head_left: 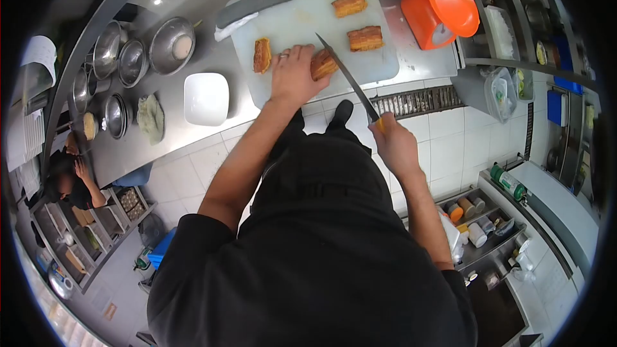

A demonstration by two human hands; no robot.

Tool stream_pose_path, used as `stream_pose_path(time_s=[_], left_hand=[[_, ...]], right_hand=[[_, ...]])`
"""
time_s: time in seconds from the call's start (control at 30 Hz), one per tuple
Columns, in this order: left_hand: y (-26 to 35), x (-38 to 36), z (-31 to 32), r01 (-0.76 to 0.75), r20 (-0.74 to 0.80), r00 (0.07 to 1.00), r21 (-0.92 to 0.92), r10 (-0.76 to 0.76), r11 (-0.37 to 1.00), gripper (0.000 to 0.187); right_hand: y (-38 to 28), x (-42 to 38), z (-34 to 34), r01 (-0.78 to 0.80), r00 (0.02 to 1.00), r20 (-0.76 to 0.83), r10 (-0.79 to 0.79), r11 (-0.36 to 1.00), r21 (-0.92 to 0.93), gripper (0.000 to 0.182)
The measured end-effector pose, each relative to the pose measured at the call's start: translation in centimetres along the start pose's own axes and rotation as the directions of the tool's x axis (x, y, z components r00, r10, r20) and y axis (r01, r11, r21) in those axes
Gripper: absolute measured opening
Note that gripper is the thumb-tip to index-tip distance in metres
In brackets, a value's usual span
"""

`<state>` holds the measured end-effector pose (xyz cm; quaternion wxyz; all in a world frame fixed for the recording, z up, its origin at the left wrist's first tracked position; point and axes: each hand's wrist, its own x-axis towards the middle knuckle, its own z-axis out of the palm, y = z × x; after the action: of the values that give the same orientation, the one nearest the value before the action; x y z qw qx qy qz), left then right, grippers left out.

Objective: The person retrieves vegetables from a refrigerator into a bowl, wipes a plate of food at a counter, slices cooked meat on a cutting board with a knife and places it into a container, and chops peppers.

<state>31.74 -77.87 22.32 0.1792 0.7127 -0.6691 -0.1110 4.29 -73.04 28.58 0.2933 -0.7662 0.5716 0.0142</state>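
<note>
My left hand (297, 74) presses down on a browned piece of what looks like roasted pork belly (324, 64) on the white cutting board (289, 24), its fingers around the left end. In my right hand (396, 148) is a knife (352, 80) with a yellow handle. The long blade slants up and left, beside the right end of that piece; whether it touches cannot be told. Another pork belly piece (262, 56) lies left of my left hand. Two more, one higher (349, 4) and one lower (366, 38), rest on the board's right side.
A dark grey block (254, 6) and white cloth (235, 26) lie at the board's upper left. Left stand a white square bowl (206, 99), metal bowls (172, 45) and a rag (151, 119). An orange scale (432, 22) stands right. Another person (74, 180) is at far left.
</note>
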Motion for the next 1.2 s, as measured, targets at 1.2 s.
stream_pose_path(time_s=[1.2], left_hand=[[-2.9, -1.2, 0.1, -0.039, 0.141, 0.988, -0.129, 0.058, 0.991, 0.058]], right_hand=[[-6.0, 1.9, -1.9, 0.094, 0.979, 0.198, -0.050, 0.971, -0.220, 0.031]])
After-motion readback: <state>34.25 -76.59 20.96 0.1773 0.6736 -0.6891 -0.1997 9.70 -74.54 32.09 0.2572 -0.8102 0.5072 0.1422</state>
